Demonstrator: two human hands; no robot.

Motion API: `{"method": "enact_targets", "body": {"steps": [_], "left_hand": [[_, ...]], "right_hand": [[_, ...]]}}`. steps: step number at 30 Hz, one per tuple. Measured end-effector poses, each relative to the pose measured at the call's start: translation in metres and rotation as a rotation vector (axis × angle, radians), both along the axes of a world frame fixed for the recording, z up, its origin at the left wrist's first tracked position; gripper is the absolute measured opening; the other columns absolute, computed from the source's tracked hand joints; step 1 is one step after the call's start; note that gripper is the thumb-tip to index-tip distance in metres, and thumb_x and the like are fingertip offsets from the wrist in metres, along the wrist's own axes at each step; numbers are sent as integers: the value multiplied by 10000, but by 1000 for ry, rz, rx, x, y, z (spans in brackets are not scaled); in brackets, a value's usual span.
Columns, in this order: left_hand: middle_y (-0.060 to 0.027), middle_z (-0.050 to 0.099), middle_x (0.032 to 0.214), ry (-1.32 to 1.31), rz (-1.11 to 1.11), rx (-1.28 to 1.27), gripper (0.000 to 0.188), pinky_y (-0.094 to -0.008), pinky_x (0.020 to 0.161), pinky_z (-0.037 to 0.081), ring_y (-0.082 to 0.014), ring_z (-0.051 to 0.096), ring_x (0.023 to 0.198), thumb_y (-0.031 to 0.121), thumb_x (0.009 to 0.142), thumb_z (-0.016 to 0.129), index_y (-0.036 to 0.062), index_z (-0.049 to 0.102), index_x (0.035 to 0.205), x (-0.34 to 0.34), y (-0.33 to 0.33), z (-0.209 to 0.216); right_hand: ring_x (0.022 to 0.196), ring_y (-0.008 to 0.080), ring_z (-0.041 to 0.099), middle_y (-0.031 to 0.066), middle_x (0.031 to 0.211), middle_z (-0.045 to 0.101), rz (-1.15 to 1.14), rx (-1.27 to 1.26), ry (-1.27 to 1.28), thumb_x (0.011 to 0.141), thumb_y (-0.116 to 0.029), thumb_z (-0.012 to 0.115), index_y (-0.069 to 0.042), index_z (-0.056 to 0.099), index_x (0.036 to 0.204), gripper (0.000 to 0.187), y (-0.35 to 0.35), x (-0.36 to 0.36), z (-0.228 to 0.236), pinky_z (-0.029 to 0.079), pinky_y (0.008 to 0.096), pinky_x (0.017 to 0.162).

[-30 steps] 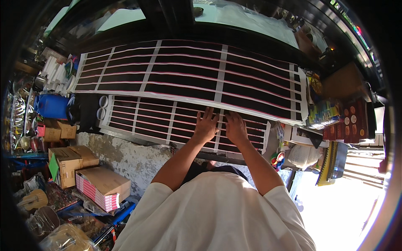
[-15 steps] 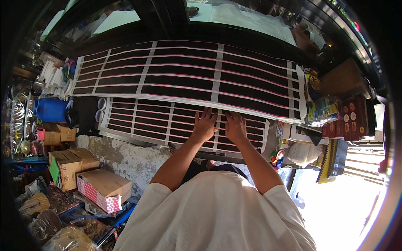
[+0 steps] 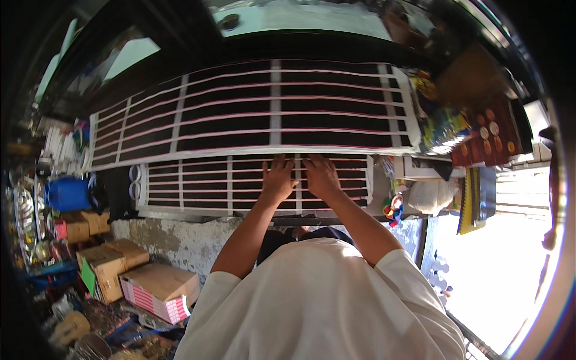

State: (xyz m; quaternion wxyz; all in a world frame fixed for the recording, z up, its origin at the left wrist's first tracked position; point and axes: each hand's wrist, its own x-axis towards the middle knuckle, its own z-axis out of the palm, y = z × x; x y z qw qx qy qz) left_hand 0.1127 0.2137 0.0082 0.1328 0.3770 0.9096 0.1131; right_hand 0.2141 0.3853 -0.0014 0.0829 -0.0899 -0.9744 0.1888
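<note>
My left hand (image 3: 279, 180) lies flat on a long sheet (image 3: 205, 185) printed with black panels, split by white bands and thin red lines. Beside it, my right hand (image 3: 321, 177) rests on the same sheet, its fingers extended. A white cross band runs between the two hands. Both sets of fingertips point away from me, close to the near edge of a larger stack of similar sheets (image 3: 225, 123). That stack lies just beyond and seems to overlap the far edge of the nearer sheet. Neither hand holds anything.
White rolls (image 3: 134, 182) sit at the sheet's left end, near a blue container (image 3: 66, 193). Cardboard boxes (image 3: 161, 282) and wrapped goods crowd the lower left. At right are colourful packets (image 3: 445, 133), a dark red box (image 3: 487, 133) and yellow-edged books (image 3: 471, 200). Glass panes stand behind.
The whole view has shifted and turned a little, so the sheets look more level. Both hands stay flat on the nearer sheet, either side of the white band.
</note>
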Motion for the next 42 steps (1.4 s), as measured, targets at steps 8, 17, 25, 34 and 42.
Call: {"method": "enact_targets", "body": {"steps": [8, 17, 25, 34, 42], "left_hand": [[-286, 457, 1694, 115, 81, 14, 975, -805, 1237, 352, -468, 394, 1631, 521, 901, 907, 40, 498, 1644, 6, -9, 2], [-336, 341, 1765, 79, 79, -38, 1045, -810, 1254, 320, -506, 318, 1666, 618, 922, 860, 20, 453, 1676, 2, -12, -5], [-319, 446, 1704, 123, 73, -15, 1029, -811, 1233, 350, -502, 388, 1632, 595, 900, 884, 16, 491, 1655, 3, -12, -13], [-331, 308, 1783, 81, 65, -67, 1020, -817, 1239, 339, -518, 294, 1671, 627, 950, 825, 40, 449, 1694, 3, -13, -9], [-298, 316, 1787, 120, -72, -19, 912, -812, 1242, 344, -476, 310, 1676, 556, 1001, 805, 102, 450, 1708, -2, -14, -14]], "right_hand": [[1577, 324, 492, 147, 1623, 580, -37, -48, -60, 929, -131, 750, -81, 682, 1458, 536, -1, 0, -1, 389, 590, 1282], [1602, 312, 468, 126, 1661, 557, -65, -53, -126, 943, -145, 750, -96, 665, 1502, 568, -3, -2, -4, 371, 609, 1303], [1625, 313, 434, 129, 1695, 521, -59, -53, -135, 952, -159, 755, -94, 646, 1520, 582, -4, -2, 1, 353, 609, 1320], [1646, 309, 406, 121, 1728, 486, -76, -68, -164, 954, -147, 748, -101, 623, 1551, 612, -6, -1, 2, 333, 632, 1330], [1619, 303, 456, 107, 1670, 556, -92, -45, -113, 992, -133, 679, -125, 641, 1535, 545, -8, 2, 3, 351, 608, 1311]]}}
